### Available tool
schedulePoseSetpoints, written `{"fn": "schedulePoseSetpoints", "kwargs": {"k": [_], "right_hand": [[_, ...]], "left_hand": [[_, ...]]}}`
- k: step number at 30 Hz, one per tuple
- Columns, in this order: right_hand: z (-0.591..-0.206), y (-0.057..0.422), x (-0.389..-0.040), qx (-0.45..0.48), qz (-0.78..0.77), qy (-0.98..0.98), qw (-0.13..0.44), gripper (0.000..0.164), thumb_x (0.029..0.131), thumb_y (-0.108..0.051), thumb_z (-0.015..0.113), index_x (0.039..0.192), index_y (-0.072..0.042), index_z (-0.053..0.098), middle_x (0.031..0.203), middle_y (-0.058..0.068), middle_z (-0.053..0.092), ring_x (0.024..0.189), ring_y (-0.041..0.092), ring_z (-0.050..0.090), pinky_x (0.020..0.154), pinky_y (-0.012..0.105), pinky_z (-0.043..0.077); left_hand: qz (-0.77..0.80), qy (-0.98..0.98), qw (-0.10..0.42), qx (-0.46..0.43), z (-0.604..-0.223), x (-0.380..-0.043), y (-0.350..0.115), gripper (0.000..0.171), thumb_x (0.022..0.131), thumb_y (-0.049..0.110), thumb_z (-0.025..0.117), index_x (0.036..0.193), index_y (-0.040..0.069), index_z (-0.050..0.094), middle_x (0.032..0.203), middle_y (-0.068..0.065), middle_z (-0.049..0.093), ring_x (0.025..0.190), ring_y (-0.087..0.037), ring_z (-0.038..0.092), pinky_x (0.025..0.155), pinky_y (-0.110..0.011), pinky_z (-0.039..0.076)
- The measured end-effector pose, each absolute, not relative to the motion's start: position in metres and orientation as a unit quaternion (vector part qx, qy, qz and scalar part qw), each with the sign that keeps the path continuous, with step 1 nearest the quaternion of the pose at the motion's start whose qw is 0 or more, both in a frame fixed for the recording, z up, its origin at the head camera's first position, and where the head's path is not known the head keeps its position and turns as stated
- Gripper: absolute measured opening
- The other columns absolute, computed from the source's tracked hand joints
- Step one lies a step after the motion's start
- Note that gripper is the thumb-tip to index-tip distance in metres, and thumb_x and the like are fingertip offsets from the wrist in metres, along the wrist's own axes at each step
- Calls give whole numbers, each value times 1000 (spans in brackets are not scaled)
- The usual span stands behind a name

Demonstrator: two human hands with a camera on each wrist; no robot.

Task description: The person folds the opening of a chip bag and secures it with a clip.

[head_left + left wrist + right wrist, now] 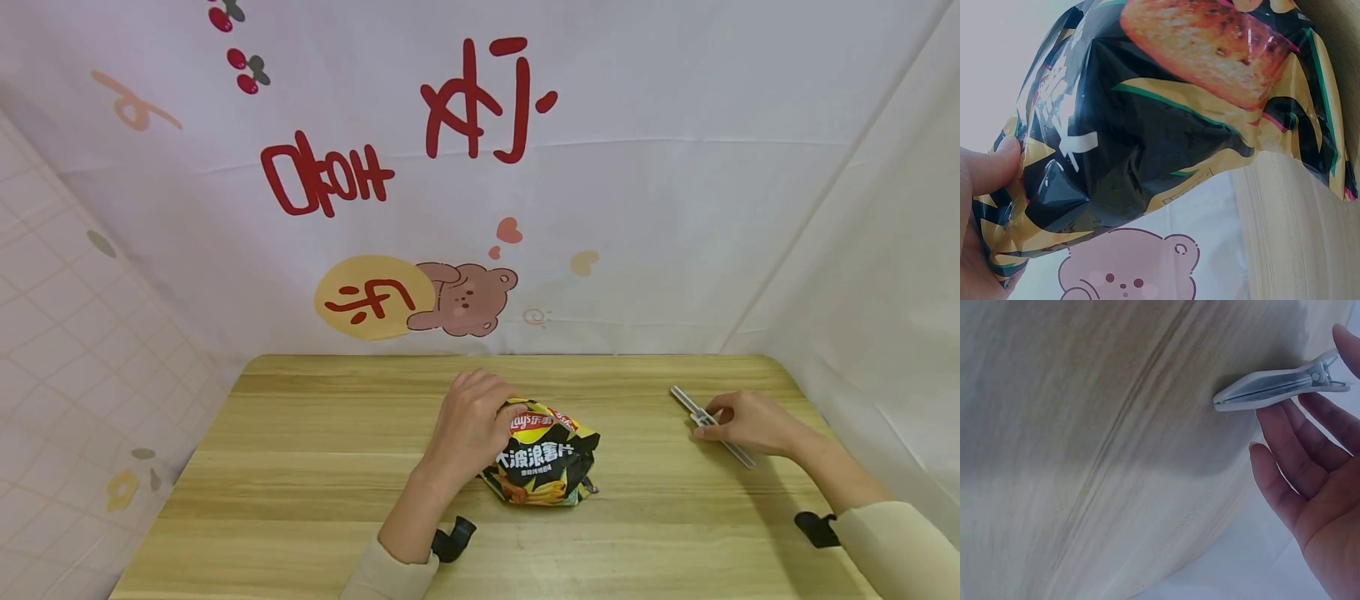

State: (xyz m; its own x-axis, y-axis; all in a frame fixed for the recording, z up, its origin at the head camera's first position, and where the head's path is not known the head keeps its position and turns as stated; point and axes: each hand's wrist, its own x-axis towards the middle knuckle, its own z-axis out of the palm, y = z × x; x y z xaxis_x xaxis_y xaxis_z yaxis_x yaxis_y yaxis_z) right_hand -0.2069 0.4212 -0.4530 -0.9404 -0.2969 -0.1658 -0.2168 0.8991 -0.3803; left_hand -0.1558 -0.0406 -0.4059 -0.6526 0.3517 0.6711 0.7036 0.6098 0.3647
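A black and yellow Lay's chip bag point(540, 458) stands puffed and creased near the middle of the table. My left hand point(472, 425) grips it by its left upper edge, and the left wrist view shows the thumb point(999, 165) pressed on the crinkled end of the bag point(1166, 125). Off to the right, a long grey bag clip point(712, 425) lies slantwise close over the tabletop. My right hand point(750, 425) pinches the clip at its middle handles. Seen from the right wrist, the clip point(1279, 386) has its long jaws together, with fingers under the handle and the thumb above.
The wooden table point(322, 467) has rounded back corners. White printed cloth point(637, 208) hangs behind it and along both sides. Black straps point(453, 540) show by the wrists.
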Motion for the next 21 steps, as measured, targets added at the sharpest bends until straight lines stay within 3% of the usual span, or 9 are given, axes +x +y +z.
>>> {"fn": "schedulePoseSetpoints", "kwargs": {"k": [5, 12, 21], "right_hand": [[-453, 421, -206, -142, -185, 968, 99, 43, 92, -36, 79, 114, 1, 75, 86, -3, 70, 74, 11, 60, 63, 31, 48], [-453, 423, -204, -136, -177, 973, 63, 43, 94, -24, 73, 119, 12, 70, 95, 8, 72, 86, 23, 66, 73, 43, 54], [-459, 427, -199, -105, -185, 977, 24, 49, 96, -32, 74, 117, 11, 70, 99, 18, 73, 91, 36, 69, 76, 54, 55]], "left_hand": [[-313, -855, 277, -307, -405, -155, -41, 9, 88, 7, 84, 96, 8, 80, 92, 0, 77, 91, -19, 67, 83, -34, 50], [-311, -856, 278, -306, -405, -155, -41, 9, 88, 8, 84, 96, 8, 80, 92, 0, 77, 92, -19, 67, 83, -34, 50], [-314, -857, 272, -304, -404, -155, -40, 8, 89, 7, 84, 97, 7, 80, 92, 0, 77, 92, -19, 67, 83, -34, 50]]}}
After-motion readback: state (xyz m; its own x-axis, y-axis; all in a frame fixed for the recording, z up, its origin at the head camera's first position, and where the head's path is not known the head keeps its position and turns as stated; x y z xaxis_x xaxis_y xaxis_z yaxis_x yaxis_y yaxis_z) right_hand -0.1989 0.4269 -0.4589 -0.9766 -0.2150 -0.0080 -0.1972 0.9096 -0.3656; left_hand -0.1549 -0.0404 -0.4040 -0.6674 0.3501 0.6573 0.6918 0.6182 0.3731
